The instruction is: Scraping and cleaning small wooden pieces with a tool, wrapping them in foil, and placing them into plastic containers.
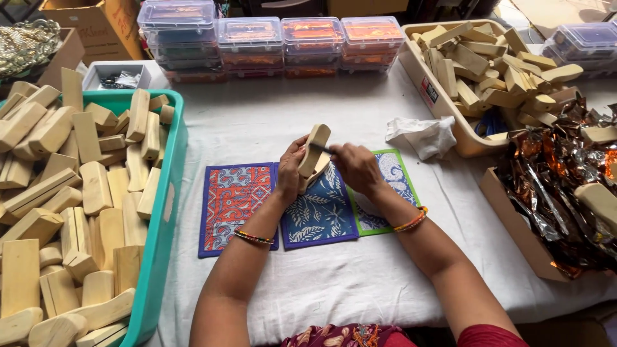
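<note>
My left hand [290, 168] grips a pale wooden block [314, 151] with a rounded top, holding it upright over the mats. My right hand [355, 166] pinches a thin dark tool [321, 148] whose tip touches the block's edge. Under my hands lie three patterned cloth mats side by side on the white tablecloth: a red and blue mat [233, 204], a blue leaf-print mat [319, 212] and a green-bordered mat [389, 190]. Both wrists wear beaded bangles.
A teal tub [164, 212] full of wooden blocks stands at the left. A beige tray [429, 90] of more blocks sits at back right, with a crumpled white cloth [424, 135] beside it. A cardboard box of shiny foil wrappers [559, 186] is right. Stacked clear plastic boxes [270, 44] line the back.
</note>
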